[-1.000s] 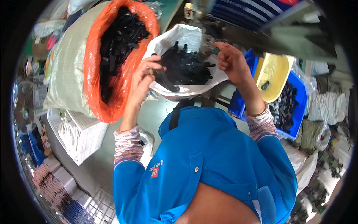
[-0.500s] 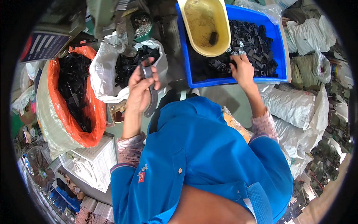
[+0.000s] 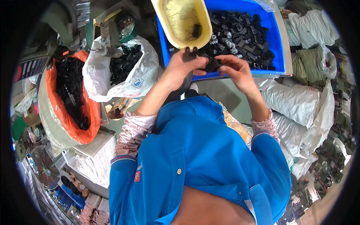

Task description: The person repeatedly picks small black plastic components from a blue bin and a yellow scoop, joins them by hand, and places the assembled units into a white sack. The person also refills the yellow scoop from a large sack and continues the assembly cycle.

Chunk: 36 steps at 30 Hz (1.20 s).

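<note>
Just in front of the blue bin (image 3: 280,45) my two hands are close together. In my left hand (image 3: 180,69) is a curved black lever-like part (image 3: 191,51); its two-pronged end sticks up past the fingers, and the rest is partly hidden by the hand. My right hand (image 3: 238,73) pinches a small black plastic piece (image 3: 215,65) between thumb and fingers, near the left fingertips. Whether the two parts touch, I cannot tell. Inside the bin lie many small black pieces (image 3: 243,39) and a cluster of shiny metal springs (image 3: 225,45).
A yellow tub (image 3: 207,28) with one dark piece inside sits over the bin's left side. Left of it stand a white sack (image 3: 97,71) and an orange-lined sack (image 3: 93,129), both holding black parts. Stuffed white bags (image 3: 290,99) are stacked at right.
My left hand has moved right with the curved lever, away from the white sack. My right hand has come back from the springs toward it, now with a small black piece.
</note>
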### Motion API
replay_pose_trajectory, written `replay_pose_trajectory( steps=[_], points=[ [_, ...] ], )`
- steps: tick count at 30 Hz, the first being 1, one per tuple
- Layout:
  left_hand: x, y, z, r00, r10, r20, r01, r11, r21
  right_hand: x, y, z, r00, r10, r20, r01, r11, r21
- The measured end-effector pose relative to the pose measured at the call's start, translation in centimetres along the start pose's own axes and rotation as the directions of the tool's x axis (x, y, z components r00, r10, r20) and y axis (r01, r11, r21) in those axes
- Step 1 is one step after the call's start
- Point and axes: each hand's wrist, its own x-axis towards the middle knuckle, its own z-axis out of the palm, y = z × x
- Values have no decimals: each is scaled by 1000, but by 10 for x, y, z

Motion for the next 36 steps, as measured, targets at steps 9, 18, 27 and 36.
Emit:
replay_pose_trajectory(
  steps=[9,18,27,36],
  points=[
    [-18,-3,9,980,-188,61,193,978,-84,19,8,-51,940,-294,-175,115,753,-648],
    [-25,-21,-8,984,106,-146,-129,978,-161,79,12,-67,932,-363,-20,123,367,-922],
    [-38,-16,-17,947,110,-301,-124,992,-27,82,18,-71,951,-291,99,121,56,-991],
    [-29,-18,-11,984,99,-146,-119,984,-133,81,8,-70,938,-315,144,204,167,-965]
  ],
)
